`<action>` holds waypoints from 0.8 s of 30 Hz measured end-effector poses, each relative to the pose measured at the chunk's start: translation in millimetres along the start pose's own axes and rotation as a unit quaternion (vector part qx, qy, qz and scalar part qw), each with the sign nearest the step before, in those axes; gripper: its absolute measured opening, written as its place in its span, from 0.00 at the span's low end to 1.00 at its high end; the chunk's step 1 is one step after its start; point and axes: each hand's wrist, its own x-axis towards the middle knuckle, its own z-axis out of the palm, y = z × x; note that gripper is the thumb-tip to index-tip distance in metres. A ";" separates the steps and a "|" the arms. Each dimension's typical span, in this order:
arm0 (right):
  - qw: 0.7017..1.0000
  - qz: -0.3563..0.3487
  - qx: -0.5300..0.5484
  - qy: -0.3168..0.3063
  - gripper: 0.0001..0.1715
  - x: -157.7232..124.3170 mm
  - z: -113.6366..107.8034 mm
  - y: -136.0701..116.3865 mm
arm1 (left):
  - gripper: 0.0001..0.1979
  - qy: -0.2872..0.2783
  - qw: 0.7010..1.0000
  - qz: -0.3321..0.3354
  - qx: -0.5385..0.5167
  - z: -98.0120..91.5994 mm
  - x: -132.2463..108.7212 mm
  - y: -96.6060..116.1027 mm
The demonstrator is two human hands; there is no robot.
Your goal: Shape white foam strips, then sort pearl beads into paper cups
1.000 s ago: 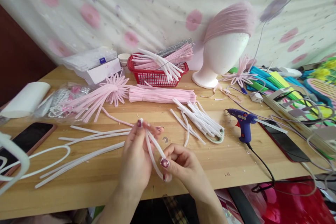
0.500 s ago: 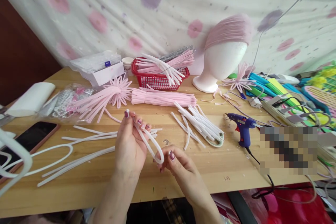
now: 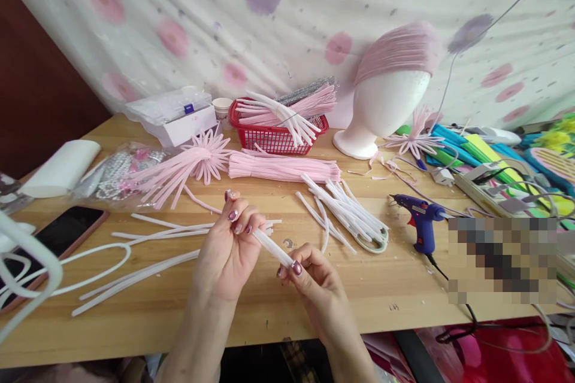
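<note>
A white pipe cleaner (image 3: 273,247), doubled over on itself, stretches between my two hands above the table. My left hand (image 3: 231,251) is closed around its upper left part. The fingers of my right hand (image 3: 314,287) pinch its lower right end, so the bend there is hidden. Behind my hands lie a bundle of white pipe cleaners (image 3: 348,215) and several loose white pipe cleaners (image 3: 139,272) to the left. Farther back are a pink bundle of pipe cleaners (image 3: 283,167) and a looped pink pipe-cleaner piece (image 3: 202,155).
A blue glue gun (image 3: 420,218) with a cord stands at the right. At the back are a red basket (image 3: 274,139) and a white foam head (image 3: 390,99) with a pink covering. A phone (image 3: 67,233) lies left, and a power strip (image 3: 487,191) sits right.
The open loop of the white pipe cleaner is now drawn narrow, its two strands side by side. My left fingers have curled in, and my right fingers have closed on the bent end.
</note>
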 end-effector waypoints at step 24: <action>0.998 0.032 0.009 0.048 0.17 8.8 -25.9 -4.2 | 0.14 -0.089 0.993 0.023 0.079 -12.1 11.9 -26.6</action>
